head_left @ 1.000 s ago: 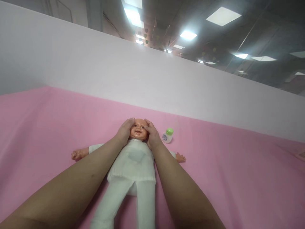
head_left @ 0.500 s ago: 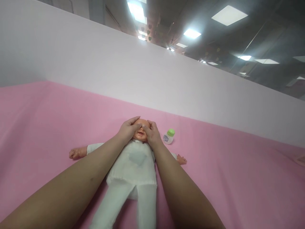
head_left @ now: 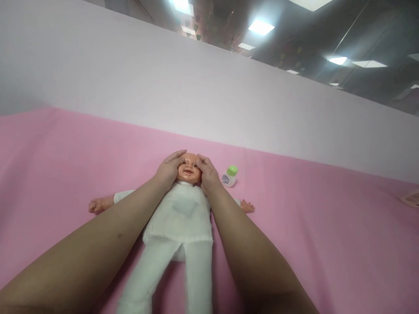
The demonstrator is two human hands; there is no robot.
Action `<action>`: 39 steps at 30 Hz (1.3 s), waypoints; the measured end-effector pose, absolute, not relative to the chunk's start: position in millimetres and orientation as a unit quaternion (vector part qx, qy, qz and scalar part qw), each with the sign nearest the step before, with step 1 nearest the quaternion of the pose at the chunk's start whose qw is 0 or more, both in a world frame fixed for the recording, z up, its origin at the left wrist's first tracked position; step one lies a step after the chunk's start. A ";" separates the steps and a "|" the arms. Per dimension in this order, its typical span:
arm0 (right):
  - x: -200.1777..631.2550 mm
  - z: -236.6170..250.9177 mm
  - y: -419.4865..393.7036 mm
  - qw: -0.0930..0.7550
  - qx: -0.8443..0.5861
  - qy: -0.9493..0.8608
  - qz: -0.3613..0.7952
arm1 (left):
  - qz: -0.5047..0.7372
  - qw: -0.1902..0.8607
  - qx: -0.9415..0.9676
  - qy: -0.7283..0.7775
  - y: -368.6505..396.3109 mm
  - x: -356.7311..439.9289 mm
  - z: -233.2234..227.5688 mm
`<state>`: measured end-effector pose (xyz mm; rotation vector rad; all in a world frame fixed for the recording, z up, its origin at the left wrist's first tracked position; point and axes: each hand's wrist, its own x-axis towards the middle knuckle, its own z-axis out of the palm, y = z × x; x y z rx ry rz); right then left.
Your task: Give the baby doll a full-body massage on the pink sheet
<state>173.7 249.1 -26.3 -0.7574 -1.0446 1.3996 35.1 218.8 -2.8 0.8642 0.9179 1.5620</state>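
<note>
A baby doll [head_left: 183,218] with a plastic head and white cloth body lies on its back, arms spread and legs toward me. My left hand [head_left: 168,170] cups the left side of its head, thumb beside the eye. Opposite it, my right hand [head_left: 208,173] cups the other side, with the thumb near the temple. Both hands have their fingers curved round the head, and the doll's eyes, nose and mouth show between them. Just right of my right hand stands a small clear bottle [head_left: 228,179] with a green cap and a printed label.
Pink cloth [head_left: 294,209] covers the surface under the doll. A white panel [head_left: 163,87] rises behind it. At the far right edge lies a pinkish object [head_left: 410,199], only partly in view. Ceiling lights show above the panel.
My thumbs have slid outward from the middle of the doll's face to its sides, uncovering the eyes. The whole scene sits slightly higher in view.
</note>
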 end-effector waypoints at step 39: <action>173.8 -23.2 250.2 0.589 -0.276 -0.436 0.622 | 0.655 0.510 0.379 0.409 226.2 27.0 -12.3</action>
